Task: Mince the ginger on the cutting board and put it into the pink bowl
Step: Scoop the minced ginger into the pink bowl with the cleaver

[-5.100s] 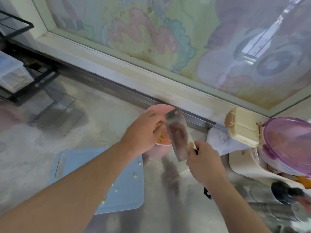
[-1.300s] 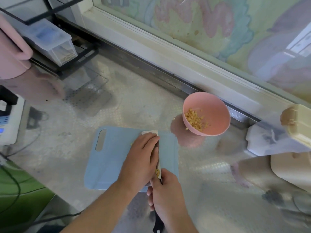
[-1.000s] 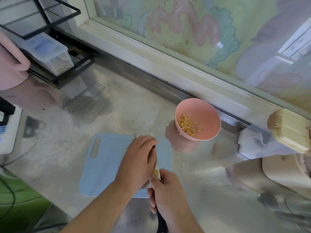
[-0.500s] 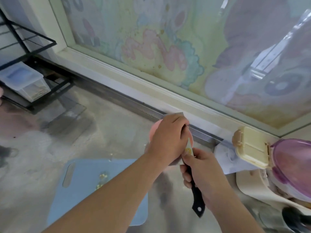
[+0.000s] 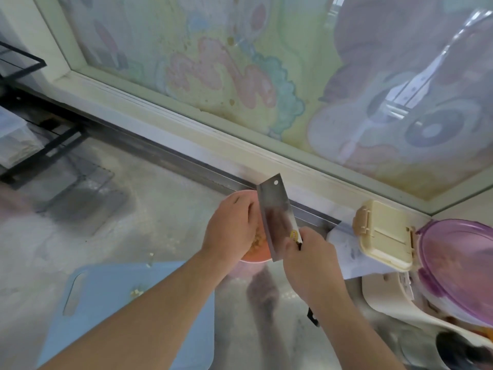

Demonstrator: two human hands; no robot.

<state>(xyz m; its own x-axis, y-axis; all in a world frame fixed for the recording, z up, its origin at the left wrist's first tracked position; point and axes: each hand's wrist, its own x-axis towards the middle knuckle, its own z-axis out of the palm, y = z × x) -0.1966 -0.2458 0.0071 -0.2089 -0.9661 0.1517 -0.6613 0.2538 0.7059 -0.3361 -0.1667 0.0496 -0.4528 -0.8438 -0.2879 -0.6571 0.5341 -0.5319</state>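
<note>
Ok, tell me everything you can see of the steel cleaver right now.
The broad rectangular steel cleaver is held over the pink bowl, its blade tilted with the tip pointing away toward the window sill. There is a small hole near the far corner, a yellow sticker near the handle, and a dull reflective face. The right hand grips its black handle, whose end shows below the wrist. The left hand is beside the blade, over the bowl.

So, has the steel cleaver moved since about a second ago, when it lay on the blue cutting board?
Yes. The steel cleaver has left the blue cutting board and now tilts over the pink bowl, toward the window frame.
</note>
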